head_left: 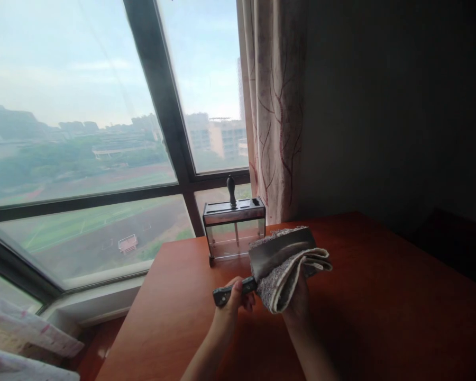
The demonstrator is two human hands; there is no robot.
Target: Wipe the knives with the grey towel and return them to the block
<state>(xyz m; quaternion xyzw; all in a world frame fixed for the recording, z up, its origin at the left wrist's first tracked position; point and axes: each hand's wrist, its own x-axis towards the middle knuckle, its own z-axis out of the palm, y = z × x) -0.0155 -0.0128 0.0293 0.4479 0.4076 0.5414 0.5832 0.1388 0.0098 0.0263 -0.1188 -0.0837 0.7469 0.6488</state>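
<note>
My left hand [238, 296] is closed around the black riveted handle of a cleaver [275, 255], whose broad dark blade points up and to the right. My right hand [298, 304] grips a folded grey cloth [280, 283] with pale edges, its fingers mostly hidden behind the folds. The cloth lies against the blade and wraps past its far edge, so part of the blade is covered. Both hands are above the wooden table. Behind the blade stands a clear-sided knife block [237, 233] with another dark handle [231, 191] sticking up from its top.
The reddish-brown table [174, 307] reaches to the window [103, 198] on the left. A patterned curtain [275, 111] hangs behind the knife block, and another curtain [31, 328] lies at the lower left. The right side is in deep shadow.
</note>
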